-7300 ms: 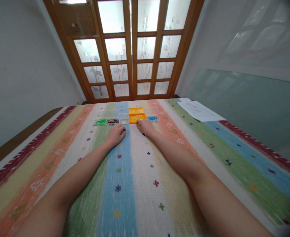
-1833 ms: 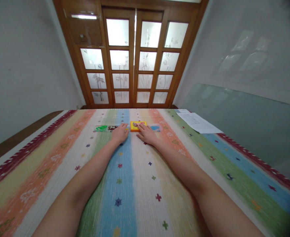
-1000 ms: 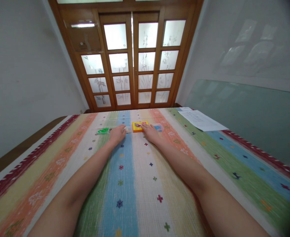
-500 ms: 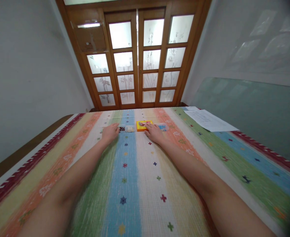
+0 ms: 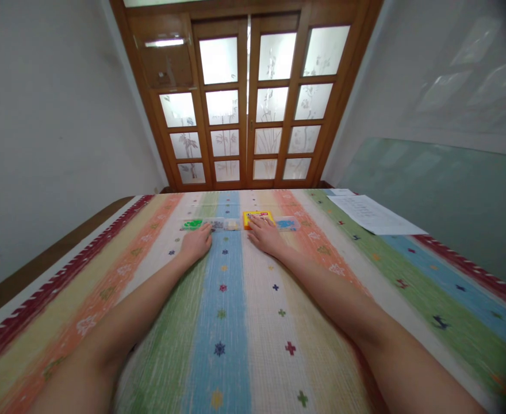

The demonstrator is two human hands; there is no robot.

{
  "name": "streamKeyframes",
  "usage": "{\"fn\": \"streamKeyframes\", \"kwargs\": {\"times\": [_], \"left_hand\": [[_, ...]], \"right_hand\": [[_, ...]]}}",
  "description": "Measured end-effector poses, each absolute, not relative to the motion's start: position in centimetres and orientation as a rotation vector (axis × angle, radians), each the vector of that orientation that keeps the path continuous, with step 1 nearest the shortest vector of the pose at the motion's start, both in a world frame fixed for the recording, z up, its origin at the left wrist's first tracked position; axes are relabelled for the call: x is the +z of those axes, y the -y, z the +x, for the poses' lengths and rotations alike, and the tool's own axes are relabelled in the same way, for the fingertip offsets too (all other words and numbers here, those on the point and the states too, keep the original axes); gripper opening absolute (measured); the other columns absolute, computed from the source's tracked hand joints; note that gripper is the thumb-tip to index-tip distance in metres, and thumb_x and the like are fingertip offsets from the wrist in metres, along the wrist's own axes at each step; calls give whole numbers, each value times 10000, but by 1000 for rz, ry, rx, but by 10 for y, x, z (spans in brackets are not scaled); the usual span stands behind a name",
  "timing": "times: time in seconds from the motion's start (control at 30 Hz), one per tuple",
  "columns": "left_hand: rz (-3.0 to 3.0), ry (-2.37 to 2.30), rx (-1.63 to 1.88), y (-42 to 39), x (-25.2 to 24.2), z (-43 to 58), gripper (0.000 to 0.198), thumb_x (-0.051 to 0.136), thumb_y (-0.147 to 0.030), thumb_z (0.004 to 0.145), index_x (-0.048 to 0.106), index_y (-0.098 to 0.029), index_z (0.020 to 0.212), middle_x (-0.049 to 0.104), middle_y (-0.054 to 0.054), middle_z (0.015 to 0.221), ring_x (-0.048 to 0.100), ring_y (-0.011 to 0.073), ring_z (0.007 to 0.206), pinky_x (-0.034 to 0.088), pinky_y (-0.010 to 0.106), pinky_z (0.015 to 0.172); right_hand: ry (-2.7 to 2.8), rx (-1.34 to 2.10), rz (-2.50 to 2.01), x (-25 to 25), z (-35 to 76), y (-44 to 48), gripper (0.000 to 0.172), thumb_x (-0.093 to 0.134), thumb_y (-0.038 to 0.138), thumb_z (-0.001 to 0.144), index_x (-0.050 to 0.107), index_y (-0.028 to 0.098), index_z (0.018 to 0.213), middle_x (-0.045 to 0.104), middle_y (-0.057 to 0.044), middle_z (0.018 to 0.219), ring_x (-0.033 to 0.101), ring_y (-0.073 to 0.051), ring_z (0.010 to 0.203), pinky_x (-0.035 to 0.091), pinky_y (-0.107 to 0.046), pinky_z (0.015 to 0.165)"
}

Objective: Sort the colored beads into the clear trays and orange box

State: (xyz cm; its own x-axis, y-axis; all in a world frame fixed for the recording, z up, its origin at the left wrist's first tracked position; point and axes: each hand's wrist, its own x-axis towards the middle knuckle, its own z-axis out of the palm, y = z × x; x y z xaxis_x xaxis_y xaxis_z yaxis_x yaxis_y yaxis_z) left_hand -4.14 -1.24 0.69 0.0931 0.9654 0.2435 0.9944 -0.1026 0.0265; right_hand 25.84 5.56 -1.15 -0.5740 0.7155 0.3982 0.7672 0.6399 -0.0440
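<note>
Small clear plastic boxes stand in a row across the far part of the table. One holds green pieces (image 5: 192, 224), the others dark pieces (image 5: 217, 225), pale pieces (image 5: 233, 225) and blue pieces (image 5: 286, 225). Between the pale and blue ones sits a yellow box (image 5: 258, 215) with print on its top. My left hand (image 5: 198, 243) rests at the near side of the green and dark pieces, fingers stretched forward and holding nothing visible. With fingers spread, my right hand (image 5: 265, 236) lies over the front of the yellow box, hiding part of it.
A striped, patterned cloth (image 5: 227, 368) covers the table. Printed paper sheets (image 5: 369, 214) lie at the far right. Beyond the table are wooden doors with glass panes (image 5: 244, 95), and a pale green panel (image 5: 443, 195) leans by the right wall.
My left hand has drawn back toward me, uncovering the green pieces. My right hand has shifted slightly nearer and left over the yellow box. The whole view has moved a little.
</note>
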Motion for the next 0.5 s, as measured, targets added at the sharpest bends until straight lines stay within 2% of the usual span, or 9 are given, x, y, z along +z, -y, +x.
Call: {"fn": "streamKeyframes", "kwargs": {"times": [0.1,0.33,0.5], "left_hand": [[-2217,1999,-288,12,7,-39,513,413,-319,1030,528,-267,1527,495,50,1616,609,280,1335,552,420,1024],[-2234,2007,-260,6,11,-29,494,453,-274,992,559,-230,1473,570,113,1534,663,298,1222,550,420,977],[-2256,2040,-279,-1,15,-28,481,492,-311,987,576,-248,1457,621,106,1481,648,295,1254,523,418,1023]], "right_hand": [[2509,-180,-1140,-14,254,-56,429,469,405,1056,614,202,1405,508,-125,1590,346,-264,1547,211,-496,1281],[2502,-120,-1201,-17,258,-60,448,480,404,1049,592,211,1437,466,-129,1622,315,-267,1564,234,-535,1268],[2502,-123,-1190,-16,259,-58,437,481,406,1052,600,206,1422,479,-131,1613,329,-267,1557,240,-516,1268]]}}
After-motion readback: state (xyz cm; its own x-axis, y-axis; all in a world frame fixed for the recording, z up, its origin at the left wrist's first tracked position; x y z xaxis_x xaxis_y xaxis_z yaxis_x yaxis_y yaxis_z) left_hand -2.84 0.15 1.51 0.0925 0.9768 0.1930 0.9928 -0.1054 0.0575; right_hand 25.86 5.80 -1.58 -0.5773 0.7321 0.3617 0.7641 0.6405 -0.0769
